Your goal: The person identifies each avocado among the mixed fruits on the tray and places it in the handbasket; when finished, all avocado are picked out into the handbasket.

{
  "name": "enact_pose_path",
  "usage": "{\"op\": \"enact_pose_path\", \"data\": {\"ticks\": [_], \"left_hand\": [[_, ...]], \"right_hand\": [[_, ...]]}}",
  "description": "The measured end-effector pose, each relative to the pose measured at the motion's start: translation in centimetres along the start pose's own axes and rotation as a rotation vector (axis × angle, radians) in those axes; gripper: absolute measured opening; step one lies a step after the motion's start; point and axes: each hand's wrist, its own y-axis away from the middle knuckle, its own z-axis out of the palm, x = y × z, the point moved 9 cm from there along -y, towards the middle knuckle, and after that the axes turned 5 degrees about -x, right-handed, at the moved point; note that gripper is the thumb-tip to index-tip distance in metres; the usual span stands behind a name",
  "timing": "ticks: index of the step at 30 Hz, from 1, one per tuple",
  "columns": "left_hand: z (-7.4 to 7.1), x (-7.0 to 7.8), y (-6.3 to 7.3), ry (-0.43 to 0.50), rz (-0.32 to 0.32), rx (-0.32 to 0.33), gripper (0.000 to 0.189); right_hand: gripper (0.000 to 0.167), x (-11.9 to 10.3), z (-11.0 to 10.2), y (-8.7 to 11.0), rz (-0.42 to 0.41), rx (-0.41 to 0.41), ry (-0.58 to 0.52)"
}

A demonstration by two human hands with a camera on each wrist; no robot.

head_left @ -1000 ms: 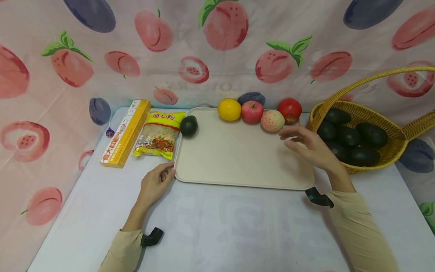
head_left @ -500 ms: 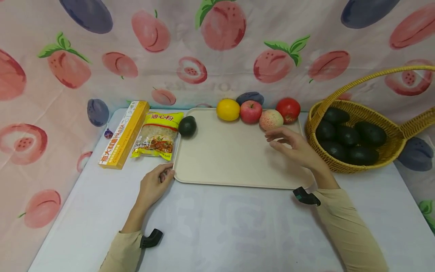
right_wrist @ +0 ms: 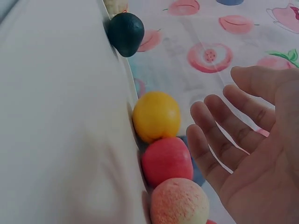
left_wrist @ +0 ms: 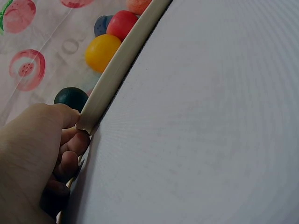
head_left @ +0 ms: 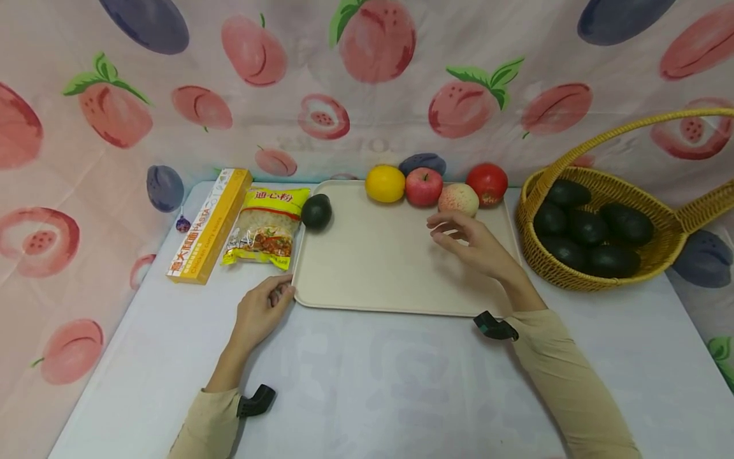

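Observation:
My left hand (head_left: 262,312) holds the near left corner of a beige tray (head_left: 373,268); in the left wrist view its thumb lies over the rim with the fingers curled beside it. Over the right part of the tray hovers my right hand (head_left: 467,242), fingers loosely spread and nothing in them. A dark green avocado (head_left: 316,212) sits at the tray's left edge. Along the back edge are a yellow fruit (head_left: 385,183), a red apple (head_left: 424,187), a pale speckled peach (head_left: 458,199) and a red pomegranate (head_left: 487,185). The right hand is nearest to the peach.
To the right of the tray stands a yellow wicker basket (head_left: 668,268) with a tall handle, holding several avocados (head_left: 587,227). On the left lie a pasta box (head_left: 212,226) and a bag of macaroni (head_left: 266,226). A fruit-print cloth (head_left: 390,121) hangs behind the table.
My right hand has moved left over the tray, away from the basket, with nothing in it. My left hand has stayed at the tray's corner. The fruits have not moved.

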Motion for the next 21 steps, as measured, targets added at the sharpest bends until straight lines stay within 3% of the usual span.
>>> {"op": "enact_pose_path", "data": {"ticks": [11,21], "left_hand": [[0.0,0.1,-0.1,0.017,-0.017,-0.019,0.029],[0.0,0.0,-0.1,0.014,-0.006,-0.011,0.029]], "right_hand": [[0.037,2.8,2.3,-2.5,0.023,-0.001,-0.099],[0.044,-0.1,5.2,-4.4,0.075,-0.063,-0.148]]}}
